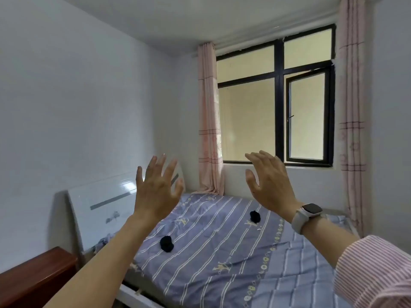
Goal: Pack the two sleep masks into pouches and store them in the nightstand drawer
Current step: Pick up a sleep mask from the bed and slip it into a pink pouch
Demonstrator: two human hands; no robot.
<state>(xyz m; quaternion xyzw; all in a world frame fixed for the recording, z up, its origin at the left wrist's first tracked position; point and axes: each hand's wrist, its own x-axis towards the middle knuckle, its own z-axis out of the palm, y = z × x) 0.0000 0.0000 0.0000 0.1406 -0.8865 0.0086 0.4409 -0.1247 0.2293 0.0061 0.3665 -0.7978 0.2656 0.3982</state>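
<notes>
Both hands up and empty, left hand (155, 192) and right hand (270, 185) with fingers spread wide, likely a ready pose before reaching, while two dark bundles (166, 243) (255, 216), probably the sleep masks, wait well apart on the striped bed (222, 263), nightstand (33, 276) beside it

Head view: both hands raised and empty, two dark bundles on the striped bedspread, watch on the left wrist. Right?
Not quite: the head view shows the watch on the right wrist. Left hand and right hand are raised, open and empty; both dark bundles lie on the striped bedspread.
</notes>
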